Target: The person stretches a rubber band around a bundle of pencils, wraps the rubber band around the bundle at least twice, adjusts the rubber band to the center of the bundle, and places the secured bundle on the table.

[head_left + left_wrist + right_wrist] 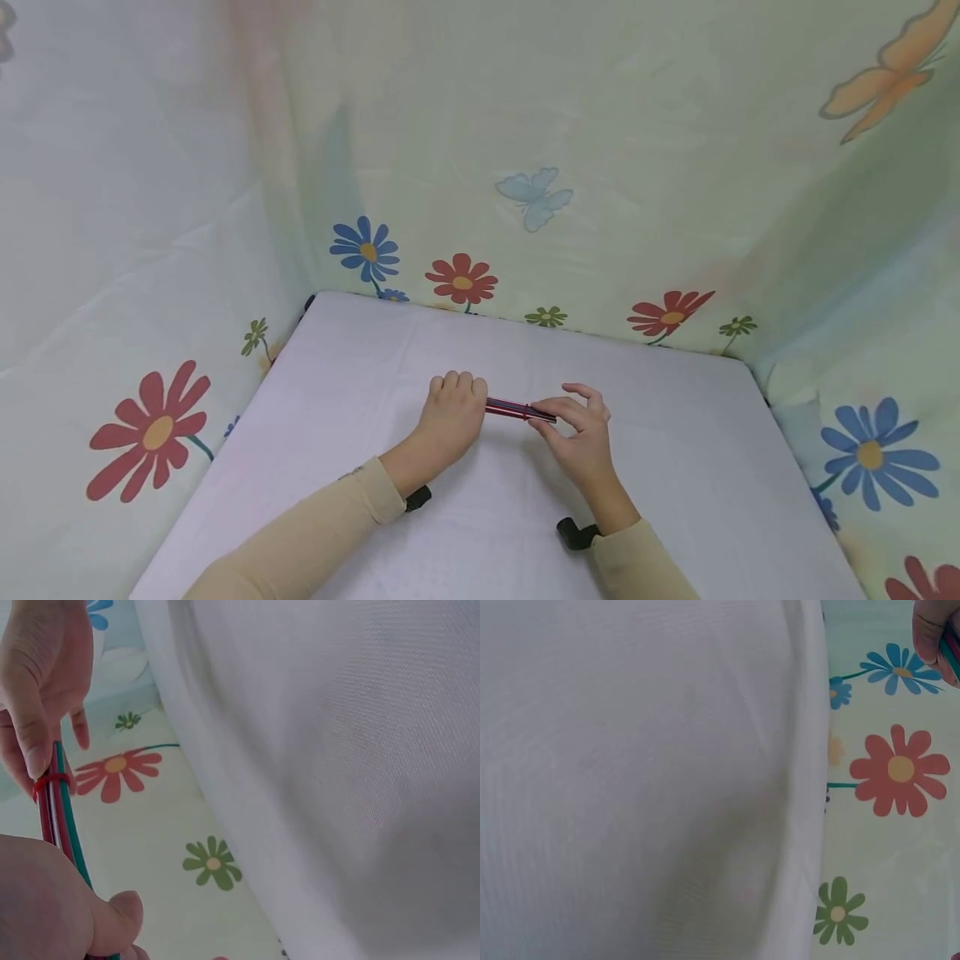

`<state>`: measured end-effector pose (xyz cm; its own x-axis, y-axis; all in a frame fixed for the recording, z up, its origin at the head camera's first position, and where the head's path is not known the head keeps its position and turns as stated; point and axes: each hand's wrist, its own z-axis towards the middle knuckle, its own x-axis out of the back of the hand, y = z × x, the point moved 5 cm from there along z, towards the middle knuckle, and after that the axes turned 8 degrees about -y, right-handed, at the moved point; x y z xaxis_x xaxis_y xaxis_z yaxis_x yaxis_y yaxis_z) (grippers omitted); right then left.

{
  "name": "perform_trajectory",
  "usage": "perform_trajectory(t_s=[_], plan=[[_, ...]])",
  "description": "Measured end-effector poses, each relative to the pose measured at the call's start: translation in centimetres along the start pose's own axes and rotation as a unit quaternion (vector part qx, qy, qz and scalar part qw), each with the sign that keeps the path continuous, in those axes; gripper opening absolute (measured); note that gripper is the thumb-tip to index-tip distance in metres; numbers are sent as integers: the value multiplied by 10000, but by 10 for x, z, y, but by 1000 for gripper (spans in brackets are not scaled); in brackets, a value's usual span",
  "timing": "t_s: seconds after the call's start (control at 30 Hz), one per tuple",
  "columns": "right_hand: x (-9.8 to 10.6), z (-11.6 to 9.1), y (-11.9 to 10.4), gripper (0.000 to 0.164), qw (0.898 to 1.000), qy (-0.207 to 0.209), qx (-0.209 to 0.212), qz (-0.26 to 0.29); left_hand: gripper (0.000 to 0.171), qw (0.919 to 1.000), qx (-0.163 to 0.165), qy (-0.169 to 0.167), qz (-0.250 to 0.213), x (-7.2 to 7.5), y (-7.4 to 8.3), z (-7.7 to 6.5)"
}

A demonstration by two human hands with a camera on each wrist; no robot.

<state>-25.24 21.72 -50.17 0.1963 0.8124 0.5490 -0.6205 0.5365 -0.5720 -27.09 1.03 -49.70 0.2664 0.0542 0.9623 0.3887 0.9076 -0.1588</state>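
Note:
A slim bundle of pencil-like sticks [506, 407] in red, green and dark colours is held level above the white table. My left hand [452, 414] grips its left part in a fist, covering that end. Around the bundle near its other end runs a thin red band [54, 778]. There my right hand [581, 433] pinches the sticks between thumb and fingertips, right beside the band, with other fingers raised. In the right wrist view only part of the left hand [930, 634] and a bit of the bundle show at the upper right corner.
A white cloth covers the table [675, 483]. Pale fabric walls [637, 167] printed with flowers and butterflies enclose its back and both sides. Dark wrist mounts [576, 534] stick out by both beige sleeves [315, 529].

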Motion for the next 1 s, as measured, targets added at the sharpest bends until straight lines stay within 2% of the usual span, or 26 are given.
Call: perform_trajectory(t_s=[0.3,0.53,0.77,1.0], plan=[[-9,3,-9,31,10000,8,93,-14,20,9999,96,-93,100,5,1,-2],[-22,4,-20,34,9991,-319,-42,-280,21,9998,-94,-47,178,6,7,-4],[-16,4,-19,40,9990,40,191,-396,21,9999,-16,-86,73,4,8,-2],[-5,4,-19,33,9974,248,488,-461,22,10000,61,20,25,8,6,0]])
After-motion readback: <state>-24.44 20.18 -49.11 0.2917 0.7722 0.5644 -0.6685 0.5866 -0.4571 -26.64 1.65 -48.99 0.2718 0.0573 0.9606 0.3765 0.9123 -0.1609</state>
